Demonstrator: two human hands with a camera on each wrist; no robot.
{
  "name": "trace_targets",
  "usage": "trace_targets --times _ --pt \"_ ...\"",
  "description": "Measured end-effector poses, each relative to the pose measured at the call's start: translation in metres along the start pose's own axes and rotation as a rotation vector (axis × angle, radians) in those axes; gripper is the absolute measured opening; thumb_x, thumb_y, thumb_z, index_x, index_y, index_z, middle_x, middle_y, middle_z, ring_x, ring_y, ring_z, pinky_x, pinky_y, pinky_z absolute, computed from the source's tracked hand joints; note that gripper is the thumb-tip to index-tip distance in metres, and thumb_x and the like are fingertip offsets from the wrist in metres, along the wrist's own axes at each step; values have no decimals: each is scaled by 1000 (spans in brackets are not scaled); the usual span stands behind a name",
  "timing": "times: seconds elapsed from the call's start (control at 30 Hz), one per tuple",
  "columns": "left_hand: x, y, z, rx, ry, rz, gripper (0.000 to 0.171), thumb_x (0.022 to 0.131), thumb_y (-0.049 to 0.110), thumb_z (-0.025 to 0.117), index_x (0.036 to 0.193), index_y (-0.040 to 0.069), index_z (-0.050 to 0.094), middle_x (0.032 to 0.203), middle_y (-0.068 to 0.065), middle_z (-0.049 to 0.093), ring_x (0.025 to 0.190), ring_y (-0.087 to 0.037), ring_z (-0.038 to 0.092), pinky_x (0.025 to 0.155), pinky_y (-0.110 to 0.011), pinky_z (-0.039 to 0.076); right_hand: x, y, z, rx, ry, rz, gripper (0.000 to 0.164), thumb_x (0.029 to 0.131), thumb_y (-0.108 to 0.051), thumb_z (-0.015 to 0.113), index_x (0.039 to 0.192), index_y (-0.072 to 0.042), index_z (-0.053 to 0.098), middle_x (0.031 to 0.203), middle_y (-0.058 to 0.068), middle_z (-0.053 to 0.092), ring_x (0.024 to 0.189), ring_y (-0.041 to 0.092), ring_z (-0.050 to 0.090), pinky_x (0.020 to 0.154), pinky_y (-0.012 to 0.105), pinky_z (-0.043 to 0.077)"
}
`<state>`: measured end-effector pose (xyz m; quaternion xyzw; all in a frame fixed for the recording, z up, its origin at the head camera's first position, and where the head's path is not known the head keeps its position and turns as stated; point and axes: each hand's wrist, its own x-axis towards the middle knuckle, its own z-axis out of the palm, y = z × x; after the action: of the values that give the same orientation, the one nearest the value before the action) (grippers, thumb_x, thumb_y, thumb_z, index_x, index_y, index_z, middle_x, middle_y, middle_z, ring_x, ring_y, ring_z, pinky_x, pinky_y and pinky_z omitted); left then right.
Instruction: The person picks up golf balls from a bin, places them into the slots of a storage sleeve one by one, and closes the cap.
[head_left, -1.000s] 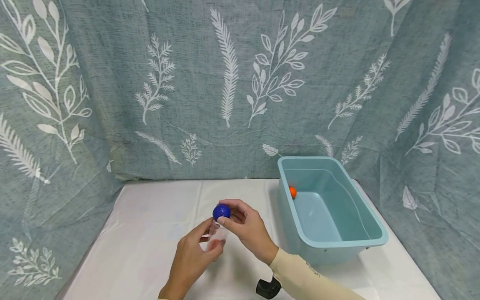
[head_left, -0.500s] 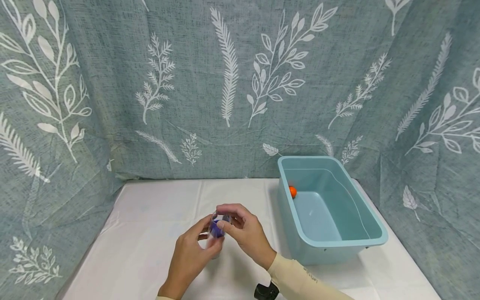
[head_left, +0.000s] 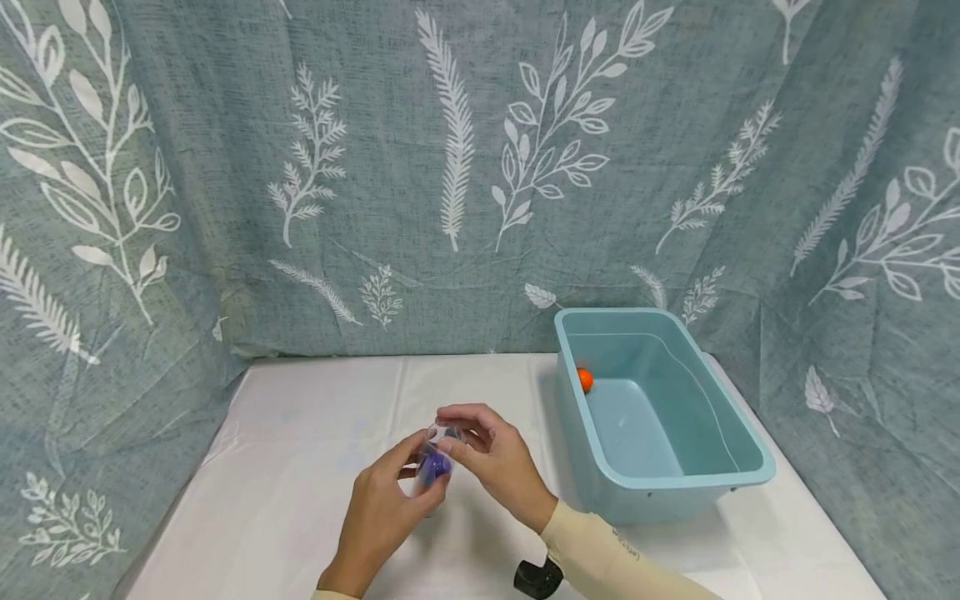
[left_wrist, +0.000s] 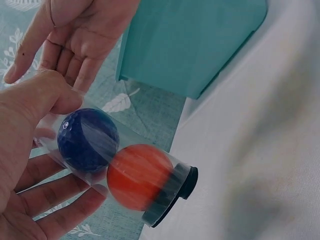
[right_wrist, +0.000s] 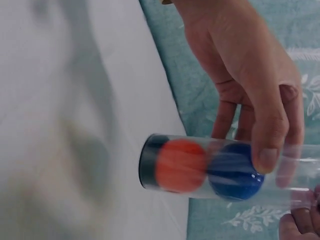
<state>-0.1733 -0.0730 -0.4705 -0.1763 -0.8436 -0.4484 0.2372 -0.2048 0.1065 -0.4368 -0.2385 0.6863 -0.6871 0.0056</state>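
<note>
My left hand [head_left: 390, 500] grips a clear plastic tube [left_wrist: 132, 135] with a dark cap [left_wrist: 172, 195] at its lower end, thumb on one side and fingers on the other. Inside, an orange ball [left_wrist: 140, 177] rests by the cap, and a dimpled blue golf ball [left_wrist: 88, 140] sits right above it. The tube's mouth points up in the head view. My right hand [head_left: 495, 458] stands at that mouth, thumb by the near rim and fingers by the far rim, holding no ball. In the right wrist view its fingertips [right_wrist: 302, 220] show at the tube's upper end.
A light blue bin [head_left: 660, 482] stands on the white-covered table [head_left: 315, 417] to the right, with an orange ball [head_left: 585, 381] inside against its left wall. A patterned grey-green curtain [head_left: 420, 292] hangs behind and at both sides. A black device [head_left: 538, 577] sits at the right wrist.
The blue golf ball has left my right fingers and dropped through the mouth down into the tube. My left hand keeps its grip, and my right hand stays close by the rim.
</note>
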Motion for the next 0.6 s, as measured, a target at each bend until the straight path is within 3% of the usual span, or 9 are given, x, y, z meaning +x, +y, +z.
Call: trace_targets --times 0.23,0.4,0.6 --pt "0 0 2 15 1 1 59 74 7 87 129 4 66 109 -1 72 90 -15 72 74 -25 61 2 -5 -9 -22 -10 13 37 96 -17 71 131 -8 62 130 8 63 126 20 59 110 44 44" --pt "1 0 3 38 1 0 59 73 8 87 127 0 66 112 -6 73 89 -16 72 74 -27 62 4 -11 -18 -43 -11 8 37 96 -19 72 130 -9 63 129 4 64 124 20 59 108 35 47" --pt "1 1 3 56 -1 -13 58 73 10 88 127 2 66 110 -5 73 87 -16 72 73 -29 62 7 -22 -30 -66 30 4 37 96 -16 72 130 -5 62 127 6 64 121 22 60 104 31 50"
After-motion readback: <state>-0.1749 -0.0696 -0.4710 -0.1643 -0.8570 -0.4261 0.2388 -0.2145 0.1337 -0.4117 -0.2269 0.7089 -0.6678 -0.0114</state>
